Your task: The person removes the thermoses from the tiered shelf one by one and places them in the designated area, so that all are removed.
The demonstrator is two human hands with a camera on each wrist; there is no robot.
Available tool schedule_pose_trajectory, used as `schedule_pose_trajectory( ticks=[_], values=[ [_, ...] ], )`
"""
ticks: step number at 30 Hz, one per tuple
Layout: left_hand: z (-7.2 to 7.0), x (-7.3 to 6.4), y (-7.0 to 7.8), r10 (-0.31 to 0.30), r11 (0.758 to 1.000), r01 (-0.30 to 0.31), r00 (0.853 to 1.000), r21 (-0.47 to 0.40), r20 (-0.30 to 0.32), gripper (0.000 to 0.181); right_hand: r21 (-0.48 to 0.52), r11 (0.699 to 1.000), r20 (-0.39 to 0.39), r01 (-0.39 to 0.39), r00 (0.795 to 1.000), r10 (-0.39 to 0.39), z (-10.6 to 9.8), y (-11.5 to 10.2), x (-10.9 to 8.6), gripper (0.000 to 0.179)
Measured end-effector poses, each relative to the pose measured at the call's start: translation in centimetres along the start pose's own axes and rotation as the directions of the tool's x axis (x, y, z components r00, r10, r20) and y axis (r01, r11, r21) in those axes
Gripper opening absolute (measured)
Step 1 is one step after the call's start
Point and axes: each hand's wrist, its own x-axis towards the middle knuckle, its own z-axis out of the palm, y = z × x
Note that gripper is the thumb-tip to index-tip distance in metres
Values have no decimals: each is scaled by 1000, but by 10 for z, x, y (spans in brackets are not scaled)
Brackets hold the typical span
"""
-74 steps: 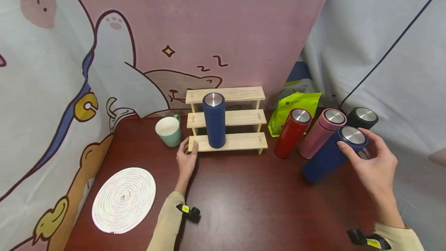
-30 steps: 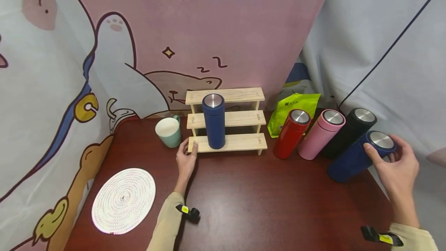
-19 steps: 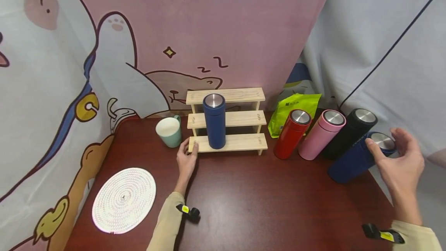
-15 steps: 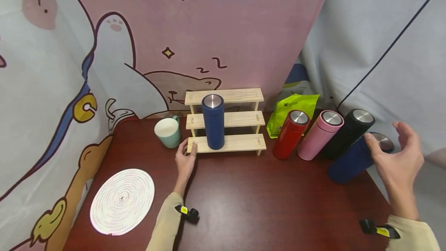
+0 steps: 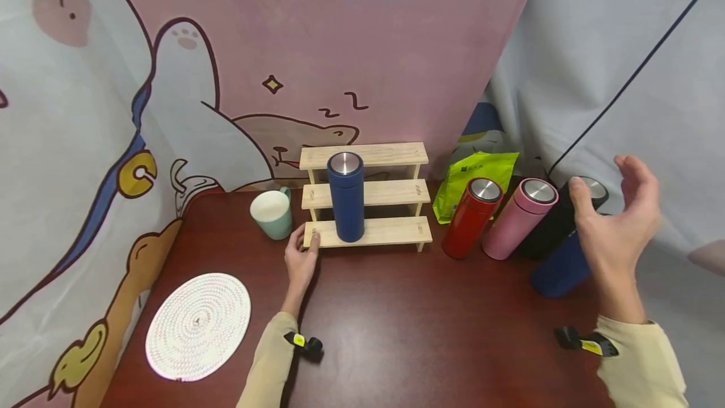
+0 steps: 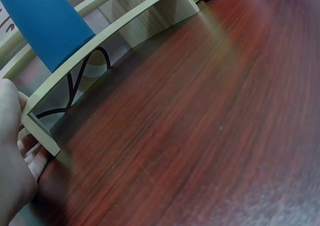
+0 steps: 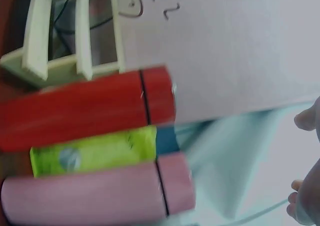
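Note:
My left hand (image 5: 300,263) holds the left end of the lowest step of a three-tier wooden shelf (image 5: 396,230), thumb on top and fingers beneath in the left wrist view. On that step stands a blue thermos (image 5: 348,206) with a silver lid top. At the right, my right hand (image 5: 617,232) hovers with fingers spread and nothing in its grasp. It partly hides a second blue thermos (image 5: 557,274) and a black thermos (image 5: 552,225). Left of these stand a pink thermos (image 5: 514,228) and a red thermos (image 5: 469,225), both also seen in the right wrist view.
A lime-green pouch (image 5: 461,184) stands behind the red thermos. Left of the shelf is a mint mug (image 5: 277,222). A round white woven mat (image 5: 198,326) lies at the front left of the dark red table (image 5: 408,326). Patterned cloth hangs behind and at both sides.
My right hand carried the second blue thermos rightward, set it beside the black one and let go. It then rose and shifted left. The left hand stayed on the shelf.

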Motion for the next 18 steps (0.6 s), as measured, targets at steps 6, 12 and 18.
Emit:
schedule_pose_trajectory(
  ticks=[6, 12, 18],
  values=[
    [0, -1, -1, 4, 1000, -4, 1000, -6, -7, 47, 77, 997, 77, -3, 997, -3, 23, -4, 1, 57],
    [1, 1, -1, 9, 1000, -9, 1000, 0, -6, 47, 143, 990, 153, 11, 988, -33, 50, -8, -4, 59],
    [1, 1, -2, 3, 1000, -3, 1000, -3, -9, 47, 245, 969, 218, 9, 974, -65, 79, -28, -9, 60]
  ],
)
